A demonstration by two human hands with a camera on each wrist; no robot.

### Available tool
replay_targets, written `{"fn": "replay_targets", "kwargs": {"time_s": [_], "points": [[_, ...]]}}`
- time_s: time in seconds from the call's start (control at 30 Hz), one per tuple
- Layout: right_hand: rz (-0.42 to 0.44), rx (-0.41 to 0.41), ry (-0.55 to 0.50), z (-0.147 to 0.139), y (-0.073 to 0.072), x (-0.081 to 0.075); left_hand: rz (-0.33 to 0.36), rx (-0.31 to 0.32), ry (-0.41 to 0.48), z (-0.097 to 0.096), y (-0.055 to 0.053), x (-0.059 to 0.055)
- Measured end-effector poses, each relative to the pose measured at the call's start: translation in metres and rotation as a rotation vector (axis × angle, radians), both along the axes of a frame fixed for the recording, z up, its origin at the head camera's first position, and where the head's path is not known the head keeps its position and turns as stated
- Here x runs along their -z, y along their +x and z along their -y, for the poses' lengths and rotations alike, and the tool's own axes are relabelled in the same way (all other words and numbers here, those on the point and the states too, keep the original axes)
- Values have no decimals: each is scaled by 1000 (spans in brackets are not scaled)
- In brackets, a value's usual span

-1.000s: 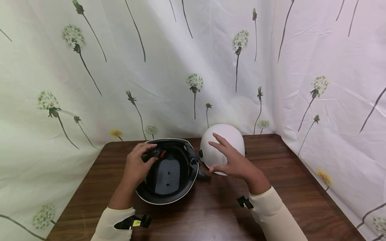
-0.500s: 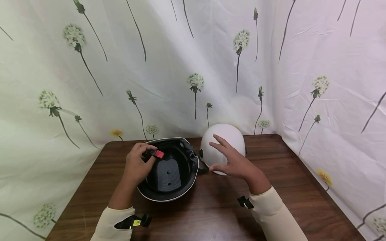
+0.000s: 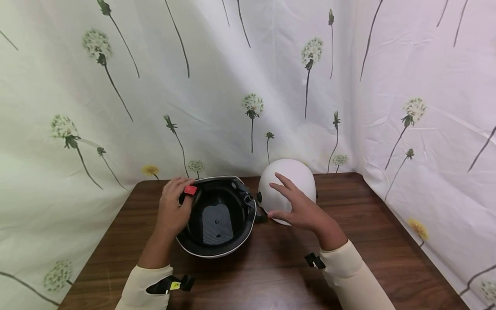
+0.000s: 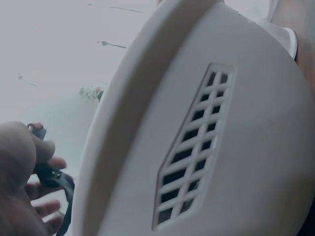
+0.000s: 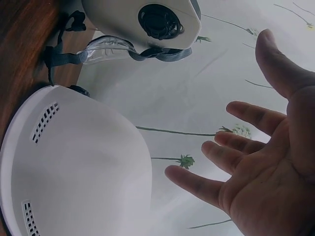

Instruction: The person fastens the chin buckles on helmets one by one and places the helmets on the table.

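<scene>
A helmet [image 3: 217, 252] lies upturned left of centre, its black padded inside facing up in the head view. Above its left rim, my left hand [image 3: 172, 213] pinches the chin strap's buckle, whose red end [image 3: 190, 190] shows at the fingertips. In the left wrist view, the black strap [image 4: 69, 194] hangs from the fingers beside the white vented shell [image 4: 261, 132]. My right hand [image 3: 300, 209] holds nothing, fingers and thumb spread. It overlaps a second white helmet [image 3: 287, 168], standing dome up, in the head view; the right wrist view shows the fingers apart from that dome [image 5: 88, 162].
A brown wooden table [image 3: 263, 275] bears both helmets, close side by side near its back edge. Behind and right hangs a white curtain [image 3: 217, 107] with dandelion prints. Between the helmets lies a dark strap [image 5: 64, 59] beside a clear plastic piece [image 5: 109, 48].
My left hand has moved slightly left and up with the buckle, whose red end has come into clear sight. My right hand has stayed in place.
</scene>
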State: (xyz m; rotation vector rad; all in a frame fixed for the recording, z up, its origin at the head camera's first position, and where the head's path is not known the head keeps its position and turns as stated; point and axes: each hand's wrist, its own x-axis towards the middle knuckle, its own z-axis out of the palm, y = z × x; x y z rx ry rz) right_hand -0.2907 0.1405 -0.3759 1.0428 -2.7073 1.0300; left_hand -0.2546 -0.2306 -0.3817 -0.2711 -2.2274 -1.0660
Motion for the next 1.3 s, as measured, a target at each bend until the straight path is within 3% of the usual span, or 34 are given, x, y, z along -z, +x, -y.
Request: {"fn": "replay_targets", "kwargs": {"time_s": [0.13,0.4,0.5,0.7,0.83,1.1,1.3], "points": [[11,-8,-11,1,-1,2,-65,26,0,1,-2,-1],[32,-47,-28,3,-5,10,-93,109,-74,-1,-4,-2],[51,-71,-54,5,-8,14,-63,136,-84,-2,-4,-2],[122,-98,-107,10,-13,22,83,178,-81,-1,-1,-3],[131,-114,-129,15,-15,27,145,142,-54,3,2,-2],[163,-92,-196,24,-28,54,166,69,-35,7,5,-4],[228,-79,-269,27,-32,64,162,45,-63,9,5,-4]]}}
